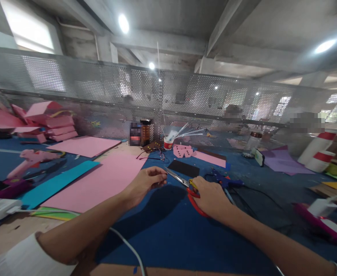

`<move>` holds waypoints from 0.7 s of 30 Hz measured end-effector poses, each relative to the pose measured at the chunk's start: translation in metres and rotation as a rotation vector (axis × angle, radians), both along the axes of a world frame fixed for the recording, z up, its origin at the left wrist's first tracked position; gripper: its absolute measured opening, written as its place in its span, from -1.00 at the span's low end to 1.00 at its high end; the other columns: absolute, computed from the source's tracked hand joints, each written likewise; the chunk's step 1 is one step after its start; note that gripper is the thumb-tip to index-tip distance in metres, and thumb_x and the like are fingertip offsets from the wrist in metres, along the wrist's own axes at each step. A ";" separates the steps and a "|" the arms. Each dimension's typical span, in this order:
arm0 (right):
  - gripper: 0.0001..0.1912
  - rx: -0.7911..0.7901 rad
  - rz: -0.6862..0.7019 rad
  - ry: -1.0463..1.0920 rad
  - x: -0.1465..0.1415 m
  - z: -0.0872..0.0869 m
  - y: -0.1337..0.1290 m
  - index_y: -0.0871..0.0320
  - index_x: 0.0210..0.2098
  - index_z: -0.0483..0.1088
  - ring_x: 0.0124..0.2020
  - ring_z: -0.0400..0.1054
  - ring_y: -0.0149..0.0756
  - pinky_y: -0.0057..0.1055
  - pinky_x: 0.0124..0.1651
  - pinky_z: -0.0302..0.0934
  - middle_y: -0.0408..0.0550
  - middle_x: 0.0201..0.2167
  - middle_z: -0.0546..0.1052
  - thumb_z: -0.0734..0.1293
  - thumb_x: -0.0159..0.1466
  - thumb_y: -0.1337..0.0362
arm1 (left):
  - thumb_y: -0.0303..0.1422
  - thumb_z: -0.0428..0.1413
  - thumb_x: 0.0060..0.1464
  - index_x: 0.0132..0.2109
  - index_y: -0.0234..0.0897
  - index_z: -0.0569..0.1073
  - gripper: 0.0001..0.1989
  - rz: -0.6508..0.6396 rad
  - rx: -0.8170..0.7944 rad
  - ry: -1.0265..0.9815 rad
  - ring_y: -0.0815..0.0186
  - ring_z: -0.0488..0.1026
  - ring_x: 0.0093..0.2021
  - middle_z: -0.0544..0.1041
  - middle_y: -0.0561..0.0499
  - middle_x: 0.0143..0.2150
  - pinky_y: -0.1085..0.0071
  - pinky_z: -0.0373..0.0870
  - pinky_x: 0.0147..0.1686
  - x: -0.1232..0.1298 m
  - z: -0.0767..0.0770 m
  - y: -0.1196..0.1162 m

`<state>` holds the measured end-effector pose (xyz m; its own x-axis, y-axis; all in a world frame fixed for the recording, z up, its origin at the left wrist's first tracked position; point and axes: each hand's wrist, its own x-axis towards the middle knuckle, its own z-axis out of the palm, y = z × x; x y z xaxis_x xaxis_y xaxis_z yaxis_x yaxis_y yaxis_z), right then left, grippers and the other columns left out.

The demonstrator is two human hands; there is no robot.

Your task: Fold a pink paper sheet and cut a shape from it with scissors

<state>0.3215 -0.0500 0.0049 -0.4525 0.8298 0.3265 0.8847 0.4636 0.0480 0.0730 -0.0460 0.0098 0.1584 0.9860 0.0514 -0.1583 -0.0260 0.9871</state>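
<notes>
Red-handled scissors point(195, 201) are gripped in my right hand point(211, 195), their metal blades pointing up and left. My left hand point(147, 184) is just left of the blade tips, thumb and fingers pinched together. Whatever may be between those fingertips is too small to make out. Just beyond the blades lies a black paper strip point(183, 168) on the blue table top point(168, 237). Farther back are a pink cut-out with dark dots point(182, 150) and a pink strip point(210, 158).
Pink sheets point(107, 180) and a turquoise strip point(61, 184) lie left, near a pink glue gun point(30, 161). A blue glue gun point(227, 180) rests right of my right hand. Behind stand a paper cup point(168, 143) and a perforated metal screen point(180, 92). A white cable point(129, 245) crosses the front.
</notes>
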 end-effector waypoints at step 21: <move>-0.80 0.024 0.016 -0.039 -0.001 -0.002 0.000 0.09 -0.19 0.30 -0.38 0.41 -0.28 -0.38 -0.42 -0.02 -0.10 -0.20 0.43 0.18 0.31 0.13 | -0.36 0.33 -0.07 -0.28 -0.30 0.54 -0.81 0.007 0.002 -0.062 0.37 0.50 -0.30 0.57 0.02 -0.34 0.44 0.41 -0.19 0.000 0.001 -0.001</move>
